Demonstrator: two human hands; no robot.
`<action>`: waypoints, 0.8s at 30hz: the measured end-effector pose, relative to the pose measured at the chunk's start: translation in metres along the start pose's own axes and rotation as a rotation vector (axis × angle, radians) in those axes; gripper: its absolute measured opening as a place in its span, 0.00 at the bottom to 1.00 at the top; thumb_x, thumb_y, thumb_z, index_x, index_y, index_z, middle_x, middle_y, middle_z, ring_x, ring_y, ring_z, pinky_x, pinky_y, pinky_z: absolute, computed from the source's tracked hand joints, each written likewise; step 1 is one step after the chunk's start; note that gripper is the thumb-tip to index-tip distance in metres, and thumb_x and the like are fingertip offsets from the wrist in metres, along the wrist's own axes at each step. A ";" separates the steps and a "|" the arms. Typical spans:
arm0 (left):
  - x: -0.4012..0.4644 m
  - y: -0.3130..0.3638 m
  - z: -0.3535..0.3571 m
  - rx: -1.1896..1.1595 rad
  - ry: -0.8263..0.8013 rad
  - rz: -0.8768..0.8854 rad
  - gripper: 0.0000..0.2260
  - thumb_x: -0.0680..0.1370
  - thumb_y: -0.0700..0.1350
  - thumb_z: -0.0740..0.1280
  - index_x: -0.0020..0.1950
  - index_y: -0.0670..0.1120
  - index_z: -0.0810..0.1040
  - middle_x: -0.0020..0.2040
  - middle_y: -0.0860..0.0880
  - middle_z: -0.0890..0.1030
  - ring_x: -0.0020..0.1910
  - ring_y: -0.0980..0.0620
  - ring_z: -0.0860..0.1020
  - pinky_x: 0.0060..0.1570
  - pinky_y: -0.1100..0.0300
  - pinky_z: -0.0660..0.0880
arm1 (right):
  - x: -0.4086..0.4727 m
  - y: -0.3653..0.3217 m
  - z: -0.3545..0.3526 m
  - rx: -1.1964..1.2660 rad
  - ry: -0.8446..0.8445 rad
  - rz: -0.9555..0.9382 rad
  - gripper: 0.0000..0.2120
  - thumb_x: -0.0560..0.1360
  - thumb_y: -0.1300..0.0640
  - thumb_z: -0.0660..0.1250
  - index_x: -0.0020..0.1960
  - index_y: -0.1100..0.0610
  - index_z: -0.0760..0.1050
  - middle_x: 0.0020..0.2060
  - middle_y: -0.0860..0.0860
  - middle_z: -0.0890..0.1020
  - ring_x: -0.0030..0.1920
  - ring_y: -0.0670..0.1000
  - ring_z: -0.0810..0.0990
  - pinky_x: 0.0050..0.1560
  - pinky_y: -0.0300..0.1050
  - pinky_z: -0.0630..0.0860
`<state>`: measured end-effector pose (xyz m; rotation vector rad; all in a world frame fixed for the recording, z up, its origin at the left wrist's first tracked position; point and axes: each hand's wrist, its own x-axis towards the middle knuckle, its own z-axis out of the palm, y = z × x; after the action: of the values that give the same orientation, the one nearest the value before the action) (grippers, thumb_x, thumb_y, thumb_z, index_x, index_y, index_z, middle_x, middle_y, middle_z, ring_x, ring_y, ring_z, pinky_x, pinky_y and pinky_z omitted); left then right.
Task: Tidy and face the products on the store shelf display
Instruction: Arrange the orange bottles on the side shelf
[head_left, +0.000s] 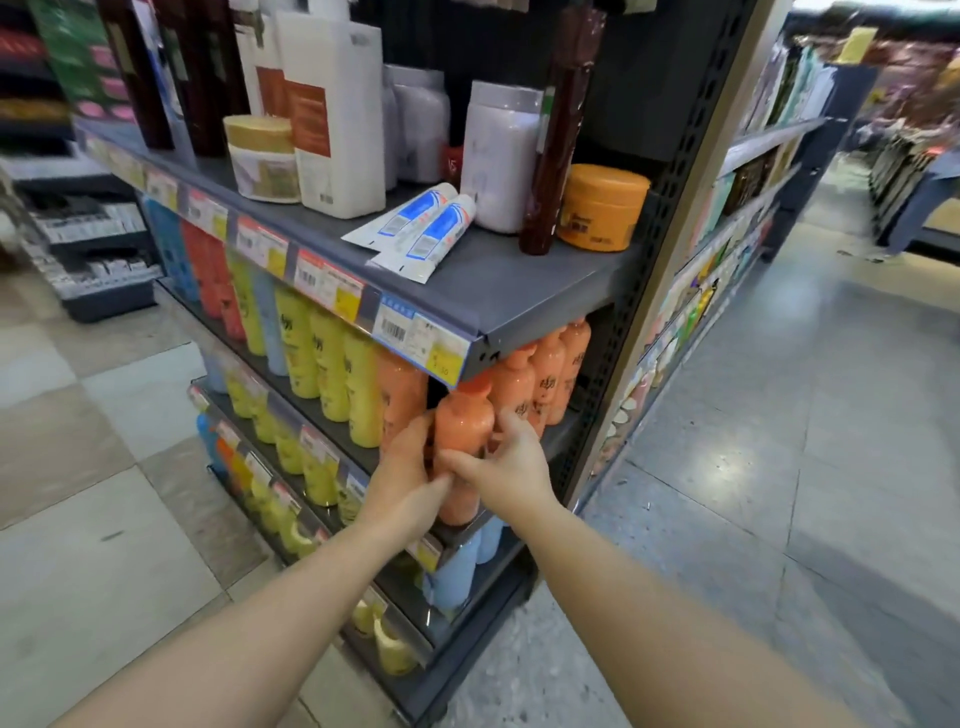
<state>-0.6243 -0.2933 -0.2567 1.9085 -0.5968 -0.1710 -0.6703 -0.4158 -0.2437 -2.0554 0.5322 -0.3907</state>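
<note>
An orange bottle (464, 423) stands at the front right corner of the second shelf (558, 434), with its plain side toward me. My left hand (402, 475) grips its left side and my right hand (511, 465) holds its right side, thumb across the front. More orange bottles (545, 376) stand behind it with their labels showing. To the left runs a row of yellow bottles (332, 364), then blue and red ones.
The top shelf (519, 280) carries two lying toothpaste tubes (421, 223), a white jar (498, 156), an orange tub (602, 205) and tall dark bottles. Lower shelves hold yellow and blue bottles. An aisle of grey floor (779, 467) opens to the right.
</note>
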 end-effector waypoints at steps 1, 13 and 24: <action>0.002 -0.002 -0.001 0.008 0.010 0.017 0.17 0.72 0.48 0.68 0.53 0.68 0.69 0.51 0.60 0.79 0.52 0.58 0.79 0.49 0.60 0.75 | 0.002 0.000 0.003 0.004 0.009 0.006 0.26 0.62 0.46 0.78 0.53 0.53 0.72 0.51 0.52 0.77 0.50 0.51 0.78 0.51 0.51 0.78; 0.016 -0.021 0.001 -0.049 -0.172 -0.132 0.28 0.59 0.55 0.75 0.56 0.50 0.73 0.51 0.51 0.81 0.51 0.55 0.79 0.51 0.59 0.76 | 0.006 0.007 0.010 0.039 0.037 0.068 0.29 0.58 0.39 0.78 0.50 0.50 0.70 0.49 0.50 0.79 0.46 0.50 0.81 0.47 0.49 0.81; 0.019 -0.043 0.000 -0.005 -0.109 -0.062 0.18 0.70 0.48 0.74 0.55 0.57 0.72 0.50 0.55 0.81 0.51 0.56 0.80 0.53 0.53 0.78 | 0.004 0.006 0.001 0.050 -0.057 0.090 0.29 0.65 0.51 0.78 0.58 0.52 0.65 0.53 0.47 0.78 0.52 0.49 0.78 0.45 0.41 0.75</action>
<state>-0.5933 -0.2895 -0.2926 1.9233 -0.6098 -0.3173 -0.6676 -0.4203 -0.2492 -1.9809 0.5729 -0.2879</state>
